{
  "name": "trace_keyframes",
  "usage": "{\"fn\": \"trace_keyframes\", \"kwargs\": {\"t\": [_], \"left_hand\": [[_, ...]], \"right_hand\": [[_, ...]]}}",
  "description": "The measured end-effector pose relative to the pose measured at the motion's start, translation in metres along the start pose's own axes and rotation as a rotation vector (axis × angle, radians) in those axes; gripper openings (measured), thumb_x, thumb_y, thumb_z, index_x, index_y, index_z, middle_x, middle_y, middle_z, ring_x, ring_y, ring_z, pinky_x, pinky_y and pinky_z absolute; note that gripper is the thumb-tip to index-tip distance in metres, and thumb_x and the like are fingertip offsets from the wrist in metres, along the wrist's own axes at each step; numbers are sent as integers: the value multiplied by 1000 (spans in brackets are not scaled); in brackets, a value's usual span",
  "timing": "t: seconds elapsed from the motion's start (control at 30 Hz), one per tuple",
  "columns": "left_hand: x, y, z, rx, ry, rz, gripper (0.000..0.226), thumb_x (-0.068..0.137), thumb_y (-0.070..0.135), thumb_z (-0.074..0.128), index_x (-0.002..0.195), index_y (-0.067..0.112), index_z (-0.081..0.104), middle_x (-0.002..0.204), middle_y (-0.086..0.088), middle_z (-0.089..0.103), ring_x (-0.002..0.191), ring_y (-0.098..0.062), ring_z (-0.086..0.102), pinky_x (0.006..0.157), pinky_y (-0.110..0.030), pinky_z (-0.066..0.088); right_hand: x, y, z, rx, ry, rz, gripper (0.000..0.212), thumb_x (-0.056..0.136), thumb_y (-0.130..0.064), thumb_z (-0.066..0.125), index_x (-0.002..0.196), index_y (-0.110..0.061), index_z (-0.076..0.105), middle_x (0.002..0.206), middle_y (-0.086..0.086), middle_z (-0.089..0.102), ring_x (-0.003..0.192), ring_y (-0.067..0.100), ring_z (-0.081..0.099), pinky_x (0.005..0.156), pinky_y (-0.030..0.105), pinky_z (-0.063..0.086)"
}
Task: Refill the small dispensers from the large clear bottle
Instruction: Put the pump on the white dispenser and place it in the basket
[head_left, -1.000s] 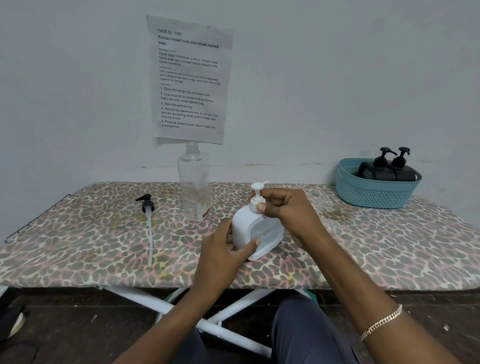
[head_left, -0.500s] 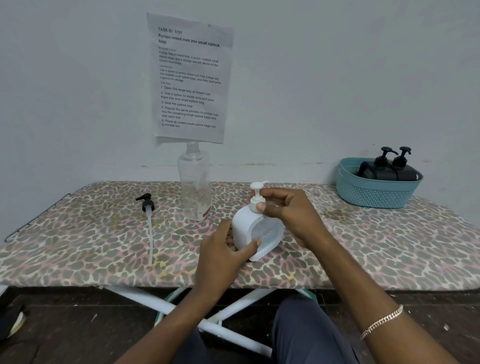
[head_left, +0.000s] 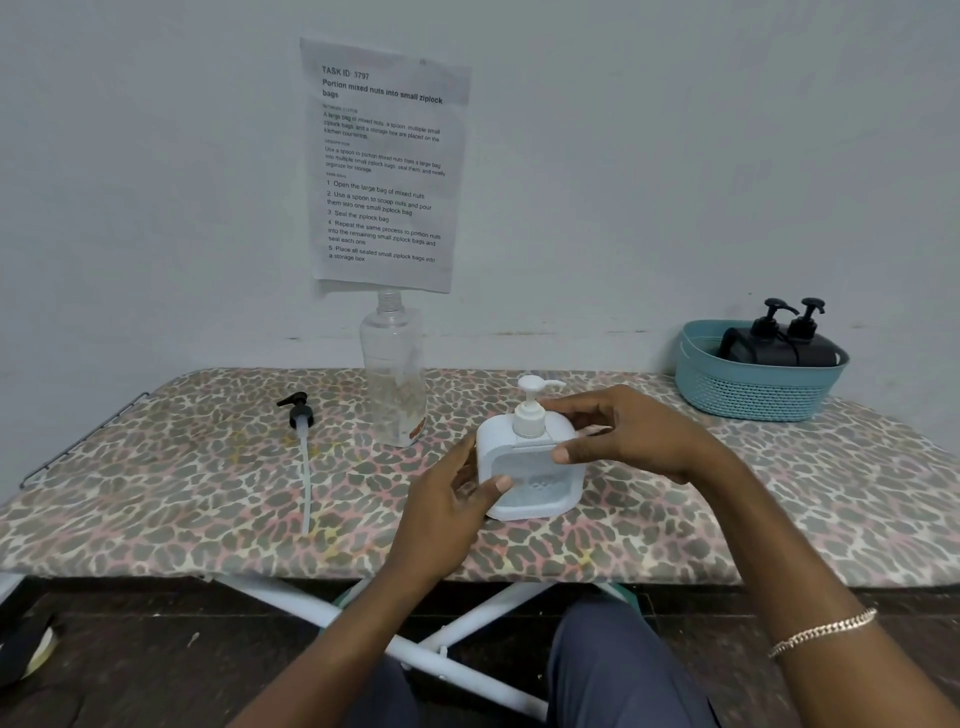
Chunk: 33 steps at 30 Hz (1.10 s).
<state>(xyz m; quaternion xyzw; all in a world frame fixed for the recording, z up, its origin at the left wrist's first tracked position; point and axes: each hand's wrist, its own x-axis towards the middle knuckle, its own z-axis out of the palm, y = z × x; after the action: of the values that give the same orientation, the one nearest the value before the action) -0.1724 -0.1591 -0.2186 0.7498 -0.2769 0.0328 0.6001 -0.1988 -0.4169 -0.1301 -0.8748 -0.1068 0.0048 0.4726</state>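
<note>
Leopard-print board (head_left: 727, 493): teal basket (head_left: 753, 395) at far right, two black dispensers (head_left: 779, 348) inside. Large clear bottle (head_left: 395, 374) upright, uncapped, centre back. White dispenser (head_left: 530, 478) stands in front of it, pump fitted. Left hand (head_left: 441, 514) grips its left side; right hand (head_left: 634, 436) pinches its upper right. Loose black pump (head_left: 301, 415) lies left of the bottle.

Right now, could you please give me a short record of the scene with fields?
white dispenser: pump fitted, held by both hands
left hand: grips its lower left side
right hand: holds its upper right corner
large clear bottle: upright behind it, uncapped
black pump: lying left of the bottle
teal basket: far right, holds two black dispensers
</note>
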Motion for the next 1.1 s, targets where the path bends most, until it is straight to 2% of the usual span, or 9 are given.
{"fn": "trace_keyframes", "kwargs": {"t": [0.1, 0.23, 0.37, 0.5, 0.63, 0.73, 0.9, 1.0, 1.1], "left_hand": [[-1, 2, 2, 4, 23, -23, 52, 99, 39, 69, 149, 39, 56, 131, 25, 70, 119, 0, 69, 93, -23, 59], [-1, 1, 6, 90, 202, 10, 35, 98, 32, 74, 123, 55, 66, 108, 32, 74, 101, 6, 70, 83, -16, 57], [0, -2, 11, 173, 379, -32, 19, 92, 31, 81, 109, 36, 76, 94, 13, 68, 90, 1, 66, 78, -23, 55], [5, -3, 13, 222, 434, -64, 19, 89, 26, 84, 85, 34, 67, 82, 9, 66, 80, -6, 63, 70, -14, 48], [17, 5, 18, 208, 407, -95, 17, 90, 31, 84, 92, 24, 69, 84, 10, 68, 82, -1, 64, 70, -11, 51], [34, 17, 25, 174, 360, -78, 18, 92, 37, 80, 101, 27, 69, 90, 14, 69, 87, 7, 65, 72, -6, 49], [71, 42, 43, 146, 191, -63, 47, 94, 46, 75, 132, 18, 69, 112, 13, 69, 93, 8, 64, 73, -1, 48], [93, 61, 58, 124, 105, -37, 54, 95, 50, 74, 140, 21, 66, 126, 6, 70, 96, 4, 64, 80, -9, 49], [120, 82, 76, 69, 32, -34, 54, 97, 46, 73, 144, 22, 62, 134, -1, 68, 106, -9, 70, 95, -34, 60]], "right_hand": [[-2, -3, -2, -40, -26, 0, 47, 83, -26, 90, 128, -30, 76, 117, -13, 79, 107, 10, 75, 98, 38, 60], [-4, -7, -1, -55, -51, 35, 42, 82, -23, 91, 121, -23, 75, 109, -8, 81, 99, 14, 78, 97, 42, 61], [-2, -11, 4, -119, 1, 67, 36, 79, -28, 92, 110, -23, 76, 98, -7, 83, 91, 18, 80, 95, 52, 61], [0, -13, 7, -101, 69, 90, 34, 77, -30, 94, 105, -21, 78, 93, -4, 83, 87, 20, 80, 88, 53, 64], [0, -15, 5, -146, 166, 104, 35, 75, -35, 94, 102, -20, 78, 88, -5, 82, 84, 19, 79, 84, 53, 65], [-3, -16, -3, -194, 297, 104, 38, 73, -40, 94, 101, -19, 79, 89, -5, 81, 84, 17, 78, 82, 53, 64], [-11, -20, -25, -200, 554, 93, 40, 73, -44, 92, 103, -21, 80, 88, -10, 80, 78, 8, 76, 78, 47, 66], [-15, -19, -39, -248, 690, 60, 43, 76, -43, 91, 109, -17, 80, 93, -6, 80, 81, 9, 75, 77, 43, 65], [-17, -20, -62, -282, 782, 33, 41, 77, -42, 90, 109, -16, 82, 89, -7, 76, 79, 0, 70, 69, 29, 60]]}}
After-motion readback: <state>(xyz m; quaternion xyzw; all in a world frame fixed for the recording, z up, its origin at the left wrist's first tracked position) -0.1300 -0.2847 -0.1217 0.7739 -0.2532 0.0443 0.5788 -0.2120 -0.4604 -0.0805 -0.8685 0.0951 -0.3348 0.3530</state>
